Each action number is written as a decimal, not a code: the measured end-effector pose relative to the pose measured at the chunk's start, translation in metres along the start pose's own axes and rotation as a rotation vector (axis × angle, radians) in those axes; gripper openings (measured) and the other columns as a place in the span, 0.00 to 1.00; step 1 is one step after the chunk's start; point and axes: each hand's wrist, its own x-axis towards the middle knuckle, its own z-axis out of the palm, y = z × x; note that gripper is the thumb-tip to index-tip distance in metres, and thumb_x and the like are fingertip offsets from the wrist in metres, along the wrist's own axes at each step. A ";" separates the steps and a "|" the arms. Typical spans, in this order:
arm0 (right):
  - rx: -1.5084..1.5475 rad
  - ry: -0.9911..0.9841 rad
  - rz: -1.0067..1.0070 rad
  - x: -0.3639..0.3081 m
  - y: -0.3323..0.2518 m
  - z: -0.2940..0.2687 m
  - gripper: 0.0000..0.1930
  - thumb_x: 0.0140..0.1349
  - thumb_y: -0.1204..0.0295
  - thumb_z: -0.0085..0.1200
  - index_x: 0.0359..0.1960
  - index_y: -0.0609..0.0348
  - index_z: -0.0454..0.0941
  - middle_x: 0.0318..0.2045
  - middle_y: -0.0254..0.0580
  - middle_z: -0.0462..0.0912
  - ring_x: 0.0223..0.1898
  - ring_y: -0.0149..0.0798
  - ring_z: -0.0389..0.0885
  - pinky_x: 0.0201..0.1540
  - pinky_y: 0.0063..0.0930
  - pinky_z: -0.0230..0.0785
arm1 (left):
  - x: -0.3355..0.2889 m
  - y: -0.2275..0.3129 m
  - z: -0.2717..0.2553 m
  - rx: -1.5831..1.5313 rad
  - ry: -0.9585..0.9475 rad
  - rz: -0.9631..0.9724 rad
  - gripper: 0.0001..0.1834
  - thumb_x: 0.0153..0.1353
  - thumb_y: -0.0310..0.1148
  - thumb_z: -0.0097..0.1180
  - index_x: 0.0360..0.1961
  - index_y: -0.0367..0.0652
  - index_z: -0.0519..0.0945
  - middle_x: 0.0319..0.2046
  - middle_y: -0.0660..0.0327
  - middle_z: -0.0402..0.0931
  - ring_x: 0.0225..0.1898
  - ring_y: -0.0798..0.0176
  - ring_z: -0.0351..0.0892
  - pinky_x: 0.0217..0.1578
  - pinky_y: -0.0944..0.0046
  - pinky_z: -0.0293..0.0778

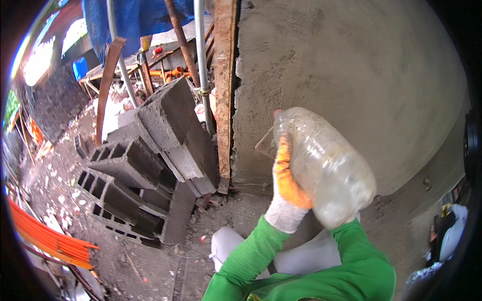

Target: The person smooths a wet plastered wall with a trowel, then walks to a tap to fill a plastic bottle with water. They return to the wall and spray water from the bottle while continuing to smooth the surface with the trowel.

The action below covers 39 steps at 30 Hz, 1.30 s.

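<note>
My left hand [288, 183], in an orange-and-white work glove, is closed against the left side of a large, clear, cloudy plastic bottle [326, 165]. The bottle is tilted, its upper end toward the plastered wall [361, 60] and its wide end toward my body. A small bit of red shows at that upper end. My right arm [364, 256], in a green sleeve, reaches up behind the lower end of the bottle, which hides the hand and its fingers. Just left of the bottle, a thin rectangular edge [265, 143] shows against the wall; its kind is unclear.
Hollow concrete blocks [125, 200] are stacked at the left, beside an upright wooden board [225, 100] along the wall's edge. Metal poles [202, 55] and a blue tarp [140, 20] stand behind. Orange tubing [50, 238] lies at lower left. A white bag [453, 231] is at far right.
</note>
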 end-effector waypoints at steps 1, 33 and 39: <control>0.014 0.048 0.016 0.002 0.004 -0.016 0.18 0.69 0.55 0.51 0.53 0.52 0.76 0.34 0.38 0.88 0.32 0.37 0.86 0.35 0.33 0.79 | 0.005 -0.005 0.003 -0.149 0.035 -0.101 0.32 0.69 0.51 0.54 0.69 0.49 0.65 0.64 0.57 0.69 0.63 0.52 0.70 0.64 0.45 0.67; 0.129 0.335 0.067 0.095 0.030 -0.149 0.18 0.71 0.55 0.46 0.48 0.55 0.79 0.23 0.44 0.82 0.25 0.49 0.82 0.30 0.43 0.76 | -0.008 0.014 0.025 -0.357 -0.213 -0.222 0.25 0.69 0.45 0.55 0.63 0.46 0.72 0.57 0.56 0.77 0.56 0.52 0.78 0.58 0.43 0.74; 0.018 0.305 -0.126 0.224 -0.043 -0.177 0.20 0.71 0.55 0.46 0.53 0.55 0.78 0.24 0.49 0.81 0.27 0.52 0.82 0.32 0.45 0.75 | 0.001 0.026 0.012 0.021 0.058 -0.081 0.27 0.67 0.45 0.58 0.63 0.44 0.72 0.57 0.53 0.77 0.55 0.49 0.78 0.59 0.41 0.72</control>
